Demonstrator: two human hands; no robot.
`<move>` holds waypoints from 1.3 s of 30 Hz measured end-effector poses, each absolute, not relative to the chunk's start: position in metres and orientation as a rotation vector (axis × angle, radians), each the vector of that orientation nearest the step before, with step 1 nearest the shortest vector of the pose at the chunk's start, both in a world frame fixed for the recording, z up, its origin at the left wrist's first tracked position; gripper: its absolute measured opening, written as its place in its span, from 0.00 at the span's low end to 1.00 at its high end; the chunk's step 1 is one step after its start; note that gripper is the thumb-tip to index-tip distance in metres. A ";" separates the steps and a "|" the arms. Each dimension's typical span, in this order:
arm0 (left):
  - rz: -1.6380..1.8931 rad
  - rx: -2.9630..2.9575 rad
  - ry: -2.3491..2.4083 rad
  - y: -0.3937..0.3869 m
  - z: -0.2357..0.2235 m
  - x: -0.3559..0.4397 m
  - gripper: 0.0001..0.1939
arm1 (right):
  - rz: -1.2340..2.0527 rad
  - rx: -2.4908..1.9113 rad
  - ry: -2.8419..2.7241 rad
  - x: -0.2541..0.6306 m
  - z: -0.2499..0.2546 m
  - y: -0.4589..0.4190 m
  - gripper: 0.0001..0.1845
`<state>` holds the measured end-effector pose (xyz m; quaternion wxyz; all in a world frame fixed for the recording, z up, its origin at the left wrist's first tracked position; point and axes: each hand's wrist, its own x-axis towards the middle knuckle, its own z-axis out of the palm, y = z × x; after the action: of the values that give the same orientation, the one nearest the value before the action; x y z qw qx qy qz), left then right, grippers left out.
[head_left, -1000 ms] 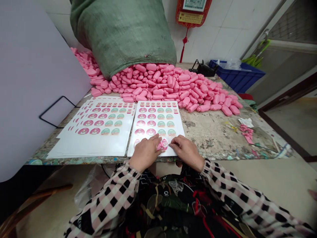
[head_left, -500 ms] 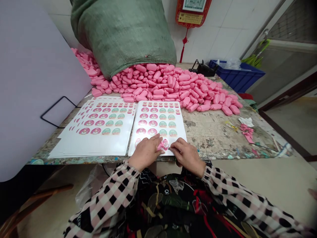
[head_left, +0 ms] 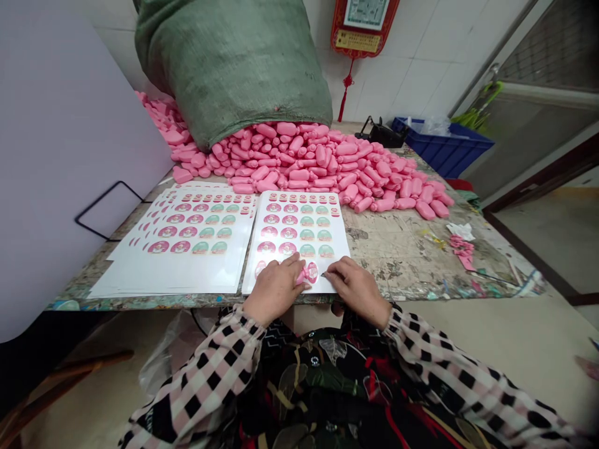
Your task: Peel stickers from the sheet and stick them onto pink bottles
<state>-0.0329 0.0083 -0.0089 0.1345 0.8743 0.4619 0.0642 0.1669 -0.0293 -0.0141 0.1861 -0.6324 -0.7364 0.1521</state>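
My left hand (head_left: 276, 282) is closed on a small pink plastic bottle (head_left: 302, 276), holding it low over the front edge of a white sticker sheet (head_left: 294, 202). An oval pink-and-white label (head_left: 312, 272) shows at the bottle's right side; whether it is stuck on cannot be made out. Just to the right, my right hand (head_left: 358, 288) pinches a thin dark pointed tool (head_left: 324, 274), its tip apart from the label. Rows of pink and green half-round stickers cover the sheet. The left fingers hide part of the bottle.
More sticker sheets (head_left: 140, 274) lie fanned out on the left, beside a black wire stand (head_left: 98, 206). Behind them, pink bottles (head_left: 299, 165) spill from a green sack (head_left: 238, 68). A blue bin (head_left: 444, 149) stands at the back right; pink scraps (head_left: 462, 246) lie on the table's right side.
My right hand has shifted slightly right with the dark tool, widening the gap to the label. My left hand stays in place on the pink bottle.
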 end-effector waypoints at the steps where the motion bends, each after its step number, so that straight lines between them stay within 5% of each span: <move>1: 0.192 2.536 1.335 0.008 -0.008 -0.033 0.24 | 0.400 -1.824 -2.034 0.165 -0.015 -0.028 0.11; 34: 0.114 2.547 1.380 0.016 -0.008 -0.039 0.29 | 0.319 -1.936 -1.854 0.141 0.007 -0.017 0.11; 39: 0.186 2.542 1.374 0.011 -0.009 -0.041 0.29 | 0.525 -1.832 -1.609 0.153 -0.005 -0.013 0.14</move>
<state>-0.0407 0.0109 -0.0085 0.1225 0.8713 0.4709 0.0637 0.1526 -0.0130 -0.0049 0.3181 -0.6964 -0.6115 0.1996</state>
